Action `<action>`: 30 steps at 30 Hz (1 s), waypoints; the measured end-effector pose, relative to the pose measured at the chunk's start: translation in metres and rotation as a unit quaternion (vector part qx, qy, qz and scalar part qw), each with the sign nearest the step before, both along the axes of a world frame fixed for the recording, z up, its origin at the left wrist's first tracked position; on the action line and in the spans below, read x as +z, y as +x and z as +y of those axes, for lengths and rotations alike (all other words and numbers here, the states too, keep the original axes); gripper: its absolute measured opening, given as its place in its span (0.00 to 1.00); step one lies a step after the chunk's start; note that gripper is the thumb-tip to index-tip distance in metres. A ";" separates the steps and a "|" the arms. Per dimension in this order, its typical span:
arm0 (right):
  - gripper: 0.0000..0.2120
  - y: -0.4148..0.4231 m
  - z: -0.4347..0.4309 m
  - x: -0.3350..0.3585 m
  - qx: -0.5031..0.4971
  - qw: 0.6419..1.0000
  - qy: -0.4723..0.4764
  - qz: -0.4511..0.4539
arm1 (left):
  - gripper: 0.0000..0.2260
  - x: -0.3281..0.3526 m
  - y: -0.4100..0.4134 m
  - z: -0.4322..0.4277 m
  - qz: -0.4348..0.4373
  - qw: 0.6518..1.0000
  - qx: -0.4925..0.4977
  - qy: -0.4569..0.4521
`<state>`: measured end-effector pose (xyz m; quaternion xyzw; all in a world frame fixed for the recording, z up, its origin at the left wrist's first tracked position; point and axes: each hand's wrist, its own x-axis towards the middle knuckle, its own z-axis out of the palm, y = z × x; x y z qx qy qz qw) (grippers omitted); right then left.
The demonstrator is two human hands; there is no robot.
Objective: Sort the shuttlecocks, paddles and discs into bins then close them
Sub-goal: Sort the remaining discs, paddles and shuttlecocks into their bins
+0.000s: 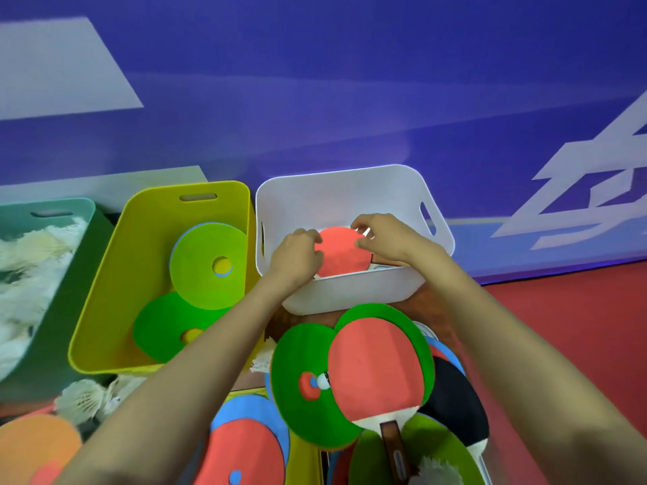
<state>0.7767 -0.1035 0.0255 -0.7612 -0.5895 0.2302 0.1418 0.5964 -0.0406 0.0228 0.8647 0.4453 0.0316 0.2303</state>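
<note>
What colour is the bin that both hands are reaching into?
White; the bin shows clearest in the head view.

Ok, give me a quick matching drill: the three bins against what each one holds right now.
Bins:
1. teal bin
2. yellow bin
3. white bin

Contents:
A. red paddle, held by left hand and right hand
B. shuttlecocks
C. green discs

Pairs: 1-B, 2-C, 3-A
</note>
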 end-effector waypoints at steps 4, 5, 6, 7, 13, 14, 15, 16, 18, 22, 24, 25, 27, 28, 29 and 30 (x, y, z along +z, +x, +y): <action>0.18 -0.031 -0.046 0.028 -0.006 0.993 0.120 0.019 | 0.10 0.006 -0.031 -0.045 -0.169 0.979 -0.023 0.113; 0.18 -0.040 -0.059 0.032 -0.005 0.989 0.149 0.025 | 0.10 0.010 -0.041 -0.061 -0.210 0.968 -0.029 0.136; 0.18 -0.049 -0.073 0.035 -0.004 0.984 0.174 0.036 | 0.10 0.009 -0.049 -0.076 -0.231 0.961 -0.042 0.150; 0.17 -0.057 -0.087 0.036 -0.004 0.980 0.194 0.049 | 0.09 0.007 -0.057 -0.091 -0.248 0.954 -0.050 0.159; 0.16 -0.080 -0.153 -0.007 -0.024 0.972 0.227 0.062 | 0.13 -0.048 -0.084 -0.144 -0.160 0.987 -0.008 0.011; 0.16 -0.080 -0.160 -0.020 -0.035 0.978 0.200 0.049 | 0.18 -0.055 -0.082 -0.150 -0.116 0.993 0.009 -0.034; 0.18 -0.079 -0.165 -0.032 -0.051 0.985 0.160 0.037 | 0.22 -0.062 -0.080 -0.155 -0.075 0.994 0.025 -0.079; 0.19 -0.079 -0.169 -0.042 -0.068 0.991 0.117 0.025 | 0.25 -0.067 -0.076 -0.159 -0.041 0.992 0.038 -0.116; 0.22 -0.078 -0.174 -0.055 -0.092 0.995 0.050 0.000 | 0.29 -0.073 -0.067 -0.164 -0.006 0.983 0.060 -0.176; 0.25 -0.081 -0.177 -0.069 -0.090 0.995 -0.008 -0.031 | 0.27 -0.083 -0.058 -0.169 0.006 0.978 0.075 -0.192; 0.26 -0.085 -0.178 -0.073 -0.080 0.996 -0.020 -0.041 | 0.28 -0.089 -0.059 -0.172 -0.010 0.978 0.086 -0.188; 0.27 -0.086 -0.178 -0.075 -0.083 0.995 -0.019 -0.047 | 0.30 -0.090 -0.061 -0.174 -0.023 0.976 0.097 -0.191; 0.28 -0.089 -0.178 -0.078 -0.097 0.994 -0.007 -0.054 | 0.30 -0.093 -0.063 -0.175 -0.055 0.973 0.120 -0.192; 0.28 -0.090 -0.178 -0.078 -0.099 0.993 0.002 -0.058 | 0.29 -0.094 -0.066 -0.176 -0.066 0.973 0.122 -0.183; 0.27 -0.092 -0.176 -0.078 -0.096 0.994 0.010 -0.060 | 0.26 -0.093 -0.069 -0.177 -0.075 0.976 0.121 -0.165; 0.27 -0.094 -0.175 -0.076 -0.089 0.994 0.016 -0.057 | 0.23 -0.091 -0.073 -0.178 -0.089 0.979 0.119 -0.138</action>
